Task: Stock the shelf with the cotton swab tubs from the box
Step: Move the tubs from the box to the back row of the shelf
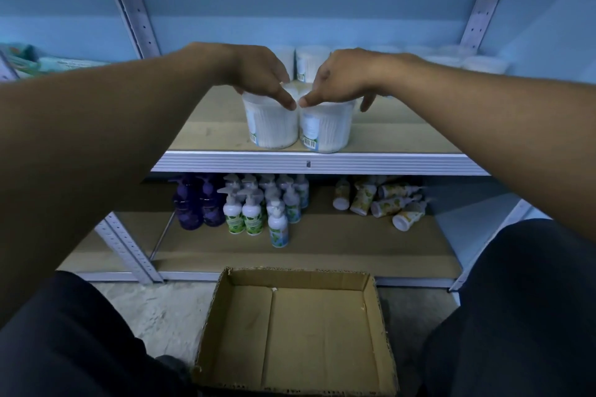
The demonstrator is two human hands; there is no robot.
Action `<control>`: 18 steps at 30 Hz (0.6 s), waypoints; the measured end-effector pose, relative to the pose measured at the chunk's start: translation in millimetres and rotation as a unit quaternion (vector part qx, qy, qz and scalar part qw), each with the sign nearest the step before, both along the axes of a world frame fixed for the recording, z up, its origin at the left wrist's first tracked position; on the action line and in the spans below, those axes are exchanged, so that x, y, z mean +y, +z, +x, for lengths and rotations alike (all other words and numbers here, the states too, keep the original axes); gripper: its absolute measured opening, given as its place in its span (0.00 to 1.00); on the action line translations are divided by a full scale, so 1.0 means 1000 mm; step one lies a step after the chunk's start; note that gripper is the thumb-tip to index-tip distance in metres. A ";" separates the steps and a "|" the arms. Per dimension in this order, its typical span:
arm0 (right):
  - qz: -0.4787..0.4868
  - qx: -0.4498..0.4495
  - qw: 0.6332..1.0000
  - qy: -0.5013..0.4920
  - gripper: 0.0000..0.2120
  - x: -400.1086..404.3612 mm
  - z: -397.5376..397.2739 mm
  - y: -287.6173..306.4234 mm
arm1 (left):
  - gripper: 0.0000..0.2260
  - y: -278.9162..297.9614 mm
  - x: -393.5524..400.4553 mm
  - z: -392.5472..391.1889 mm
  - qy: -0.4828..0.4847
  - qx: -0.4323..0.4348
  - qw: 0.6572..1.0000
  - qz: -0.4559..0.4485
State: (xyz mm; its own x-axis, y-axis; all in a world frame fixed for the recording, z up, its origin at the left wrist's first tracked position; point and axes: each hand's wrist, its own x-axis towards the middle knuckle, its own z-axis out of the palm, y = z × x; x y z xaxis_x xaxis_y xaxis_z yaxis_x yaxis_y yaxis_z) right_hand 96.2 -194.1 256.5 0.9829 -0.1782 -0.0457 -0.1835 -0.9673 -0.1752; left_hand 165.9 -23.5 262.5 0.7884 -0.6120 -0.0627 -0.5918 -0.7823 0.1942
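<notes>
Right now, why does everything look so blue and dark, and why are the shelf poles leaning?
Head view: dim, bluish light, no glare; the wide lens tilts the poles inward and swells the arms. The hands and front tubs look fairly sharp, while the back tubs and the tipped bottles smear at the edges.

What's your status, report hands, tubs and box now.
Left hand and right hand each gripping a tub lid. Two tubs side by side at the shelf front. Box empty. Nothing in the way.
</notes>
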 end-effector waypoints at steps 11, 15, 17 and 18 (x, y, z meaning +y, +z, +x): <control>-0.009 -0.096 0.994 0.043 0.23 -0.003 -0.007 -0.019 | 0.23 -0.006 0.012 0.000 -0.026 -0.007 0.999 -0.038; -0.010 -0.097 0.995 0.038 0.24 -0.004 0.002 -0.020 | 0.24 -0.009 0.010 0.010 -0.027 -0.014 0.999 -0.030; -0.010 -0.097 0.995 0.035 0.24 -0.005 0.007 -0.021 | 0.24 -0.010 0.007 0.016 -0.026 -0.012 0.999 -0.031; -0.009 -0.095 0.995 0.032 0.24 -0.005 0.010 -0.022 | 0.25 -0.010 0.006 0.019 -0.024 -0.013 0.999 -0.031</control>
State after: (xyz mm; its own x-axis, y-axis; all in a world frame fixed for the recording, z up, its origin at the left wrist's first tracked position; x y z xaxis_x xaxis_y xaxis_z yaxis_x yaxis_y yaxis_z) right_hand 106.3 -199.2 234.7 0.9828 -0.1144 0.1450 -0.0870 -0.9792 -0.1833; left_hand 184.8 -17.9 252.6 0.7586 -0.6515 -0.0045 -0.6340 -0.7398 0.2254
